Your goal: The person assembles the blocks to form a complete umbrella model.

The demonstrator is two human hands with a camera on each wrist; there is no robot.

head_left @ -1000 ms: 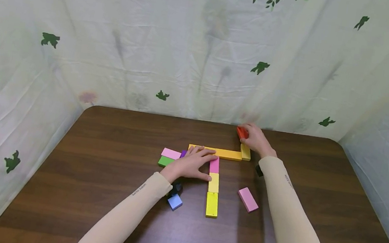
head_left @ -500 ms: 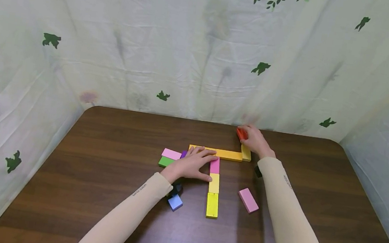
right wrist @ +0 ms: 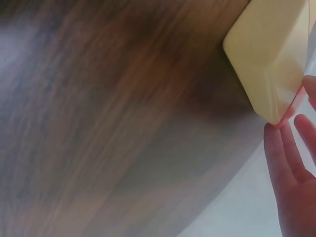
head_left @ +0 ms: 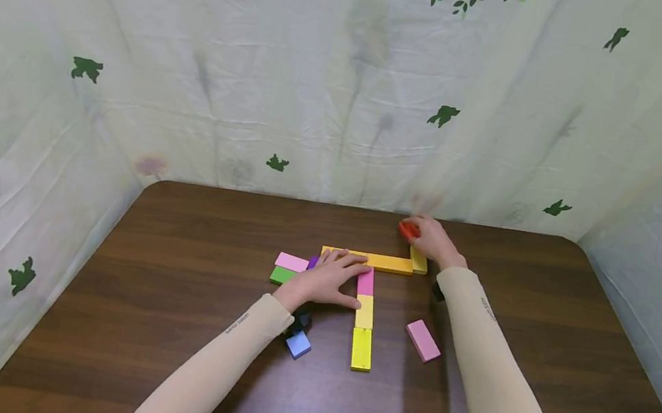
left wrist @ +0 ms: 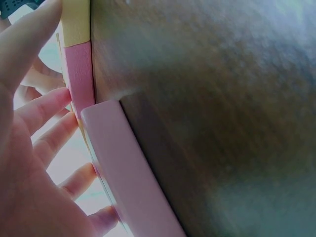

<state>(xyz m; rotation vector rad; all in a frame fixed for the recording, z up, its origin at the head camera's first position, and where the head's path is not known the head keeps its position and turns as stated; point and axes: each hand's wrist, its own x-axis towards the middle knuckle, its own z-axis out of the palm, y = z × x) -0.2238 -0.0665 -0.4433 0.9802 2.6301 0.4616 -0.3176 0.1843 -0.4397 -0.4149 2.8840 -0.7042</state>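
Near the far edge of the wood-grained brown table, a glossy red block sits pinched between the thumb and curled fingers of the person's right hand, leaving little gap. It is just beyond a short, smooth yellow block; whether they touch I cannot tell. That one meets the end of a long orange-yellow bar. The left hand lies over the bar with fingers spread, gripping nothing that I can see. By its thumb a column runs toward us: a pink block, a pale yellow block and a bright yellow block. A loose pink slab lies tilted to the right, wood showing between. Left of the column, the forearm crosses near a small blue block; beyond are a light pink block and a green block, touching. White cloth printed with green birds hangs right behind the far edge, close against the right fingertips, while brown wood stretches wide to both slanting sides.
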